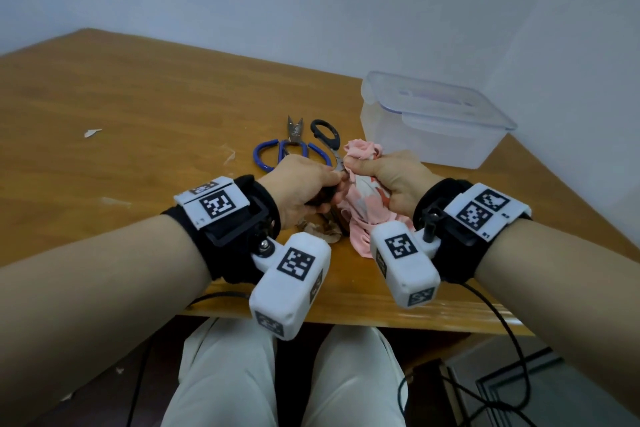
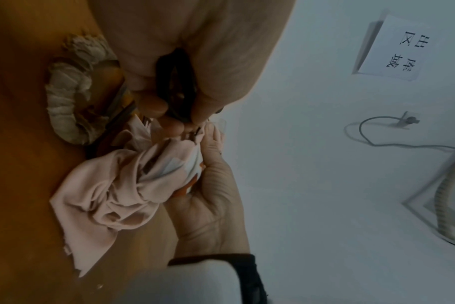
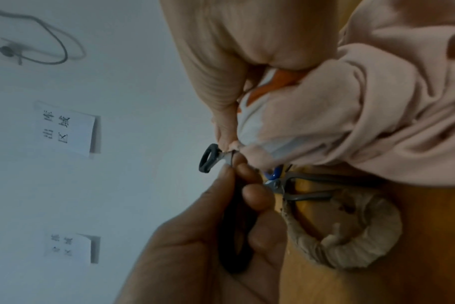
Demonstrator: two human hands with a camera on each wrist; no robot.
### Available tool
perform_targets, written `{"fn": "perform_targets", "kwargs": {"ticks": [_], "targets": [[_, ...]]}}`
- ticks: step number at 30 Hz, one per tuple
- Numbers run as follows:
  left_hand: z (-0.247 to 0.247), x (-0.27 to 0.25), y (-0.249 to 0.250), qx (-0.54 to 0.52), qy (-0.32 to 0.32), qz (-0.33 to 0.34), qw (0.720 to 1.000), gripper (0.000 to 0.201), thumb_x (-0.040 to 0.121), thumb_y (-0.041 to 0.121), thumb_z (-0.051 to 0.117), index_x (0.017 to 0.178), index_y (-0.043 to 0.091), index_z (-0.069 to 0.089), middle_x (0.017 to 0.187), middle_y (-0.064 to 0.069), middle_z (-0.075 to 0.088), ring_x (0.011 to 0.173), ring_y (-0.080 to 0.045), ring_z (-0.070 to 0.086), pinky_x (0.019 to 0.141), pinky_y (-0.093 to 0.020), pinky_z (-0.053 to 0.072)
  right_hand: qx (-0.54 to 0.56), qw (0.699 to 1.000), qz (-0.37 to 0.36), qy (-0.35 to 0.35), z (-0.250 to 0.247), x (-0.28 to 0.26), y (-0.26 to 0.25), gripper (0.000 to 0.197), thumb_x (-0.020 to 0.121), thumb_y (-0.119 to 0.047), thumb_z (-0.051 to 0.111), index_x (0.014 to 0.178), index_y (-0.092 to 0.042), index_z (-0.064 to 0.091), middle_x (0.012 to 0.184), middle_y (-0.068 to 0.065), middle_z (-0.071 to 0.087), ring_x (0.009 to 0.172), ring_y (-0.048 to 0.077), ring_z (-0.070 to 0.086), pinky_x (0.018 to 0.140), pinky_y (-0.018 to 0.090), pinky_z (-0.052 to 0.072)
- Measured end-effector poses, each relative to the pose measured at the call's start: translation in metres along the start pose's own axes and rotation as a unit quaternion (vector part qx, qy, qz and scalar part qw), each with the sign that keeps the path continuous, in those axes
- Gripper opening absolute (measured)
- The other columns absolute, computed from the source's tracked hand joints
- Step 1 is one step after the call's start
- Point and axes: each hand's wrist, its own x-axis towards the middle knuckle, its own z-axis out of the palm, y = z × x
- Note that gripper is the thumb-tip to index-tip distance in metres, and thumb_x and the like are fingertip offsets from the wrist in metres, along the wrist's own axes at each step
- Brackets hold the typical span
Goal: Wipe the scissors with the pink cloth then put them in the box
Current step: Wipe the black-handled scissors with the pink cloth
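**Wiping in hand, box still to come**

The left hand (image 1: pixel 301 191) curls its fingers round one black handle loop of the scissors (image 3: pixel 237 236). The right hand (image 1: pixel 394 180) squeezes the bunched pink cloth (image 1: pixel 360 215) over the blade end, so the blades are hidden. The hands meet in front of the box (image 1: pixel 398 135), on its near left side, just above the table (image 1: pixel 138 114).

I judge that the wiping is under way for this pair. Nothing shows that it is finished. The box is see-through and has its lid on (I cannot tell if it is latched), so it must be opened before anything goes in.

The long axis of the held pair seems to run from the left hand across to the cloth, blade end toward the box side. A second black loop (image 1: pixel 325 133) sticks out toward the box; it may be the other handle, spread wide.

Two more pairs lie left of the box: blue-handled scissors (image 1: pixel 277 152) and, under the hands, wrapped-handle scissors (image 2: pixel 65 98). They still wait.
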Motion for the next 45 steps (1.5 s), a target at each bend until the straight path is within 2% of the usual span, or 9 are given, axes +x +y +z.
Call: {"fn": "perform_targets", "kwargs": {"ticks": [3,6,11,19,27,36,40,43,45], "targets": [[0.001,0.0,0.0,0.005,0.014,0.008,1.0,0.014,0.094,0.003,0.055,0.104,-0.002,0.063,0.08,-0.012,0.059,0.058,-0.017,0.052,0.041,-0.021,0.039,0.015,1.0,0.003,0.013,0.0,0.003,-0.001,0.024,0.08,0.007,0.068,0.102,-0.003,0.066,0.063,0.009,0.069,0.057,0.02,0.067,0.057,0.038,0.059],[0.003,-0.002,0.002,0.003,0.011,0.017,1.0,0.009,0.095,0.002,0.054,0.095,-0.001,0.062,0.076,-0.011,0.058,0.055,-0.016,0.051,0.042,-0.021,0.038,0.006,1.0,0.002,0.024,0.001,0.003,-0.003,0.013,0.081,0.005,0.069,0.092,0.0,0.065,0.058,0.014,0.067,0.048,0.024,0.066,0.041,0.037,0.054],[0.003,0.0,0.002,0.013,0.032,0.022,0.999,0.014,0.094,0.002,0.055,0.105,-0.004,0.062,0.073,-0.01,0.058,0.055,-0.016,0.052,0.042,-0.023,0.04,0.026,0.999,0.0,0.045,0.002,0.008,0.001,0.016,0.079,0.001,0.072,0.094,0.002,0.066,0.084,0.019,0.068,0.072,0.028,0.067,0.073,0.044,0.058],[0.004,-0.001,0.002,0.014,0.023,0.017,1.0,0.009,0.094,0.001,0.055,0.089,0.001,0.062,0.071,-0.01,0.058,0.053,-0.016,0.05,0.042,-0.022,0.039,0.014,0.998,0.033,0.051,0.004,0.007,0.001,0.048,0.068,-0.004,0.082,0.112,0.0,0.064,0.099,0.021,0.071,0.087,0.034,0.07,0.081,0.055,0.055],[0.004,-0.001,0.001,0.01,0.026,0.012,1.0,0.01,0.094,0.0,0.055,0.087,0.002,0.062,0.071,-0.009,0.058,0.054,-0.016,0.051,0.046,-0.023,0.039,0.0,0.999,0.017,0.036,0.002,0.004,0.001,0.038,0.073,-0.002,0.078,0.109,0.002,0.066,0.102,0.021,0.07,0.092,0.032,0.069,0.084,0.051,0.055],[-0.002,0.002,0.007,-0.021,0.064,0.025,0.997,0.013,0.097,0.005,0.051,0.087,0.005,0.059,0.072,-0.006,0.055,0.059,-0.017,0.049,0.05,-0.026,0.036,-0.052,0.992,-0.014,0.116,-0.016,0.018,-0.005,0.028,0.084,-0.035,0.07,0.089,-0.008,0.065,0.098,0.017,0.069,0.094,0.031,0.066,0.095,0.048,0.049],[-0.006,0.007,0.008,-0.043,0.076,0.021,0.996,0.015,0.097,0.005,0.052,0.085,0.01,0.06,0.073,-0.005,0.057,0.06,-0.019,0.052,0.051,-0.028,0.037,-0.057,0.994,-0.005,0.089,-0.021,0.011,-0.012,0.03,0.088,-0.041,0.065,0.084,-0.012,0.062,0.08,0.006,0.066,0.079,0.022,0.064,0.08,0.037,0.055],[-0.006,0.007,0.007,-0.047,0.068,0.019,0.996,0.016,0.096,0.006,0.053,0.111,0.008,0.059,0.079,-0.006,0.061,0.063,-0.019,0.054,0.051,-0.027,0.04,-0.008,1.0,0.012,0.011,-0.015,0.003,-0.014,0.019,0.089,-0.025,0.066,0.086,-0.007,0.063,0.072,0.006,0.064,0.06,0.015,0.061,0.049,0.021,0.052],[-0.005,0.008,0.005,-0.041,0.06,0.022,0.997,0.028,0.095,0.008,0.055,0.123,0.007,0.058,0.085,-0.006,0.063,0.068,-0.019,0.056,0.049,-0.026,0.042,0.011,0.999,0.017,-0.048,-0.011,-0.004,-0.015,0.015,0.092,-0.019,0.06,0.09,-0.005,0.063,0.077,0.009,0.063,0.06,0.017,0.061,0.051,0.025,0.055]]}}
